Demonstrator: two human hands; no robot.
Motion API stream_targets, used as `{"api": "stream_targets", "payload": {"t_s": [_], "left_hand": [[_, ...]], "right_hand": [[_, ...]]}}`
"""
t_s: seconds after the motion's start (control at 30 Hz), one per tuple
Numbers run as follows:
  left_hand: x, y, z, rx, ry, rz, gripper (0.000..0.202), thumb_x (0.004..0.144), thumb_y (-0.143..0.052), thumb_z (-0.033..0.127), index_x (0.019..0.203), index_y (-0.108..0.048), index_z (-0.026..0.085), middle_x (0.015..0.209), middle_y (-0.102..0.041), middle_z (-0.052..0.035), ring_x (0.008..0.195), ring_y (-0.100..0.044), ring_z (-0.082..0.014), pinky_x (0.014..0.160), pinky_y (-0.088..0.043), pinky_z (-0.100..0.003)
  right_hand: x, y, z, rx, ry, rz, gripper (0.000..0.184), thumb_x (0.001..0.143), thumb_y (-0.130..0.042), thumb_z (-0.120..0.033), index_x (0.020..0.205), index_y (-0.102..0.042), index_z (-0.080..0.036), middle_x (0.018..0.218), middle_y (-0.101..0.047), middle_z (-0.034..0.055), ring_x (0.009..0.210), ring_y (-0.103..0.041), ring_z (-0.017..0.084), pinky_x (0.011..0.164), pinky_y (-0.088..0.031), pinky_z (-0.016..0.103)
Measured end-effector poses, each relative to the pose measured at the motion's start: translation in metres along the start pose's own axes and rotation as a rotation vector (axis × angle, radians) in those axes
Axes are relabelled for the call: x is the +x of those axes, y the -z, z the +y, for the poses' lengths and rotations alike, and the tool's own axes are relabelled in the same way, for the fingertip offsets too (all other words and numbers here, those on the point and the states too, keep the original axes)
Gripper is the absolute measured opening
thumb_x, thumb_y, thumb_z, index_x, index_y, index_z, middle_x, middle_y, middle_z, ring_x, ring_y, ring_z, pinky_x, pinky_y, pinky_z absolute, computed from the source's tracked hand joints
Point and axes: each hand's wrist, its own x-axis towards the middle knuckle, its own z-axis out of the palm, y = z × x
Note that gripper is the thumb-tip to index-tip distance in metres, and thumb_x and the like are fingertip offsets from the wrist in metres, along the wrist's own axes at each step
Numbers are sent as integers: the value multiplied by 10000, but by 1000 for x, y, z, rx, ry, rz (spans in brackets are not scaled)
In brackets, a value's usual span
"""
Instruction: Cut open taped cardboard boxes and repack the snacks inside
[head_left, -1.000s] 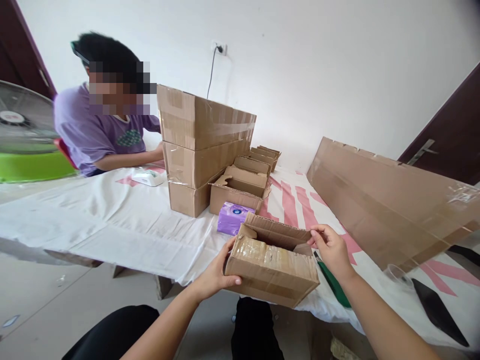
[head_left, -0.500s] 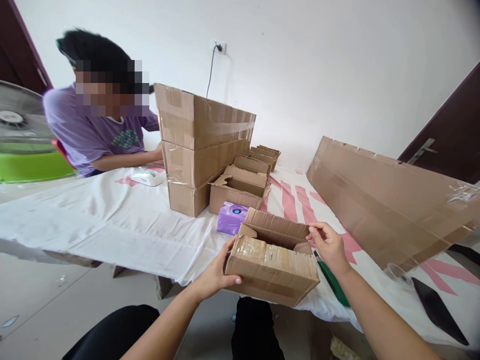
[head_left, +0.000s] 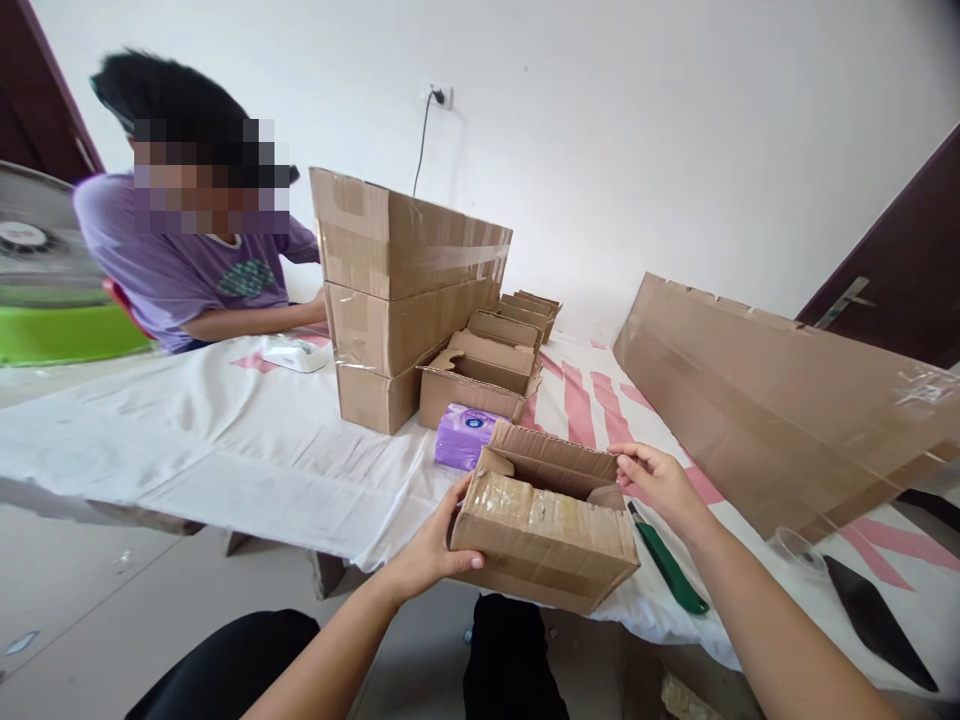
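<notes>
A small cardboard box (head_left: 536, 555) with its top open sits tilted at the table's near edge, clear tape across its near flap. My left hand (head_left: 431, 545) grips the box's left end, thumb on the front face and fingers round the side. My right hand (head_left: 664, 490) pinches the right corner of the box's raised far flap (head_left: 559, 450) between thumb and fingertips. The inside of the box is mostly hidden. Below my right hand lies a utility knife (head_left: 673, 567) with a green handle. A purple tissue pack (head_left: 461, 440) lies just behind the box.
Three long taped boxes (head_left: 367, 330) are stacked left of a row of small open boxes (head_left: 476, 390). A large cardboard sheet or box (head_left: 757, 400) stands at the right, near a black flat object (head_left: 877, 620). Across the table sits a person in purple (head_left: 195, 260).
My right hand and forearm have shifted slightly right, uncovering more of the green knife handle. The other person has leaned a little left. The box has hardly moved.
</notes>
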Motion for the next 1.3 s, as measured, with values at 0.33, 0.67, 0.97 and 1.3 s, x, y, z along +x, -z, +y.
{"api": "stream_targets", "payload": {"t_s": [0.33, 0.67, 0.97, 1.3], "left_hand": [[1, 0, -1, 6, 0, -1, 1095, 642, -718, 676, 1483, -172, 236, 1551, -246, -144, 1406, -249, -384, 1166, -181, -544], [0, -2, 7, -17, 1, 4, 1076, 642, -720, 673, 1477, -192, 244, 1543, -262, -144, 1399, -268, -385, 1152, -223, -548], [1, -1, 2, -37, -1, -5, 1080, 641, -732, 659, 1472, -188, 236, 1539, -268, -145, 1390, -284, -379, 1160, -205, -541], [0, -1, 0, -54, 10, -14, 1122, 631, -755, 637, 1489, -154, 235, 1529, -283, -156, 1396, -277, -381, 1149, -231, -547]], "right_hand": [[-4, -8, 12, -158, 167, 163, 310, 820, -569, -473, 869, -697, -195, 742, -694, 49, 564, -610, 160, 570, -525, 300], [-13, -14, 1, -453, 441, 250, 191, 902, -478, -304, 808, -619, -216, 785, -639, 38, 751, -619, 201, 692, -512, 344], [-48, -42, -35, -532, 562, -72, 232, 924, -511, -316, 1118, -593, -218, 1063, -690, 77, 999, -644, 226, 854, -536, 397], [-61, -52, -52, -626, 492, -84, 498, 718, -763, -325, 1172, -573, -248, 1072, -663, 65, 983, -651, 260, 819, -568, 427]]}}
